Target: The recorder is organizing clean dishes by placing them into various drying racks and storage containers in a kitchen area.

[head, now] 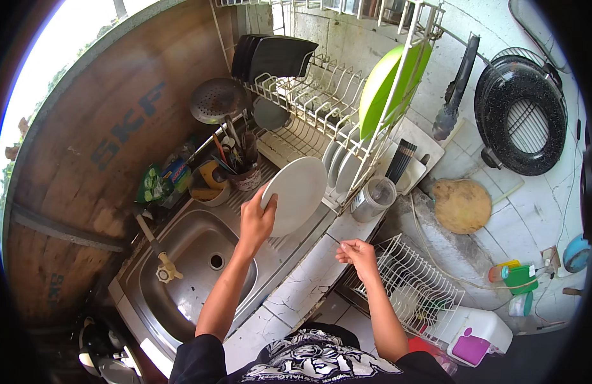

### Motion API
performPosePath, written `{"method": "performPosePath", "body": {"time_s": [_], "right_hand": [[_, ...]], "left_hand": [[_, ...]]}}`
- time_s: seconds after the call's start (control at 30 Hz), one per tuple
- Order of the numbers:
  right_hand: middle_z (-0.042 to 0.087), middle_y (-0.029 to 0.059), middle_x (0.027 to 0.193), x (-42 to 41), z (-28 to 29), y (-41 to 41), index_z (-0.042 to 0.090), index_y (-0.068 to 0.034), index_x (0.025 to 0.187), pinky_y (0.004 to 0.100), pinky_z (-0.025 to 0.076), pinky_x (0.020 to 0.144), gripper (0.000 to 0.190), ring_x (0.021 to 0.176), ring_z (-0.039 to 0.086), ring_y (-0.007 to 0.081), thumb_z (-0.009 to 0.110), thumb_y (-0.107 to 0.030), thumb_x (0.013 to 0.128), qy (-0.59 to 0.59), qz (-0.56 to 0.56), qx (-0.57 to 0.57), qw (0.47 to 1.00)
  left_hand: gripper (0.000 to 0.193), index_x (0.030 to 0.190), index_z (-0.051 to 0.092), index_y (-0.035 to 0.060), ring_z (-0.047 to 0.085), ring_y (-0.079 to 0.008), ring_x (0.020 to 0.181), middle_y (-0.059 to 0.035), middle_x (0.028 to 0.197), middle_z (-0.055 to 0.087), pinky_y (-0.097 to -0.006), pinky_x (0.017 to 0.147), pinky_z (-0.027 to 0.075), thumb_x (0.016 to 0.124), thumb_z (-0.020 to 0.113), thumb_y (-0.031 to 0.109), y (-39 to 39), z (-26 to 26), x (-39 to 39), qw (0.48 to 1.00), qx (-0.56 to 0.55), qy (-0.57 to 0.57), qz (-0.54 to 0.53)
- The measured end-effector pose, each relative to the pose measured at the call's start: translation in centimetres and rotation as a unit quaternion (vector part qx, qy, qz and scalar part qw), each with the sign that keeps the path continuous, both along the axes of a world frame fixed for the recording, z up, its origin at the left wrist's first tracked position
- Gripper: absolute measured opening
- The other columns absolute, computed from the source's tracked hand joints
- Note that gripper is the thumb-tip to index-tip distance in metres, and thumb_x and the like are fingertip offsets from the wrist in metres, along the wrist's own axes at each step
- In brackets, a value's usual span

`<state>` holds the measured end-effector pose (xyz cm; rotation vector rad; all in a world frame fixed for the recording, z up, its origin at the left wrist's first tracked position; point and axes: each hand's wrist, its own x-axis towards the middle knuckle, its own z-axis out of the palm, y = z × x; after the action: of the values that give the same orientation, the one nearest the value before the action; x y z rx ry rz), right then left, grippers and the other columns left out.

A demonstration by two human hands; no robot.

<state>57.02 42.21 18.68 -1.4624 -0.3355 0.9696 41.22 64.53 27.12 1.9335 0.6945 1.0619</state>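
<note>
A white plate point(298, 197) is held tilted by its left edge in my left hand point(258, 218), above the sink's ribbed drainboard. My right hand point(357, 257) is over the tiled counter edge, its fingers pinched on a thin dark object point(335, 238) too small to name. Behind the plate, more plates point(346, 165) stand upright in the lower tier of a white wire dish rack point(320, 103). Large green plates point(392, 91) stand in the upper tier, and black trays or plates point(272, 57) are at its left end.
The steel sink point(200, 288) with a faucet point(166, 269) lies at the lower left. A container of sponges point(210, 185) and a utensil pot point(245, 177) stand behind it. A clear jar point(373, 198) is on the counter by the rack. A second wire rack point(411, 288) is lower right.
</note>
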Motion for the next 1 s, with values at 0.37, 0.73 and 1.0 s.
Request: {"method": "performPosePath", "body": {"time_s": [0.37,0.73,1.0], "right_hand": [[0.061,0.0052,0.07,-0.4,-3.3,-7.3,0.06,0.0,0.089,0.0212,0.044,0.05,0.026,0.056,0.057,0.0102,0.055,-0.025,0.093,0.023,-0.077,-0.109,0.991],[0.061,0.0053,0.07,-1.6,-4.6,-6.8,0.061,0.001,0.088,0.0205,0.043,0.049,0.024,0.056,0.056,0.0091,0.054,-0.022,0.093,0.036,-0.069,-0.111,0.991],[0.058,0.0062,0.067,-2.5,-5.3,-6.2,0.059,0.002,0.088,0.022,0.04,0.045,0.024,0.052,0.053,0.0102,0.054,-0.021,0.093,0.036,-0.109,-0.063,0.991]], "left_hand": [[0.031,0.119,0.055,0.0039,0.066,-0.033,0.075,-0.0239,0.083,0.064,-0.0334,0.067,0.049,0.088,0.054,0.005,3.4,2.1,6.3,1.0,-0.008,0.002,0.017],[0.032,0.118,0.056,0.0013,0.06,-0.029,0.059,-0.023,0.072,0.061,-0.036,0.06,0.047,0.087,0.053,0.008,5.9,-0.9,12.3,1.0,-0.027,-0.004,-0.004],[0.034,0.118,0.054,0.0009,0.06,-0.0374,0.069,-0.0256,0.077,0.061,-0.0409,0.066,0.046,0.092,0.053,0.022,8.2,-2.4,17.1,0.999,-0.023,0.002,-0.025]]}}
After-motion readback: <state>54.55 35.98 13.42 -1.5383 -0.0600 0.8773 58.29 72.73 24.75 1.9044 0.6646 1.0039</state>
